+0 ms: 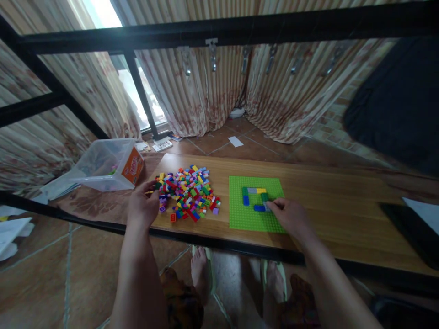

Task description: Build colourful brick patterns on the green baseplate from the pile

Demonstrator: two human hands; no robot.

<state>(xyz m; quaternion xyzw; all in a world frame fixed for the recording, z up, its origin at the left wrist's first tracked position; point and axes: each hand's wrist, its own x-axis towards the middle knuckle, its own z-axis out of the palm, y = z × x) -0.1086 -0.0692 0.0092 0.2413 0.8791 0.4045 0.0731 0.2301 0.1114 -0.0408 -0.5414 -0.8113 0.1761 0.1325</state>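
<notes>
My right hand (pixel 290 214) pinches a grey brick (pixel 268 206) at the right side of a brick outline on the bright green baseplate (pixel 236 217). Around that outline sit a blue brick (pixel 246 200), a yellow brick (pixel 261 190), a dark green brick (pixel 264 197) and another blue brick (pixel 259 208). At the left edge of a heap of mixed coloured bricks (pixel 188 189) is my left hand (pixel 144 203), its thumb and fingers apart. A dark green brick (pixel 157 186) lies by its fingertips; whether they touch it is hard to see.
A clear plastic tub (pixel 103 171) with an orange label stands left of the wooden table (pixel 329 196). A dark flat object (pixel 408 228) with white paper lies at the right. Black metal bars (pixel 240 34) cross above, and curtains (pixel 192 91) hang behind.
</notes>
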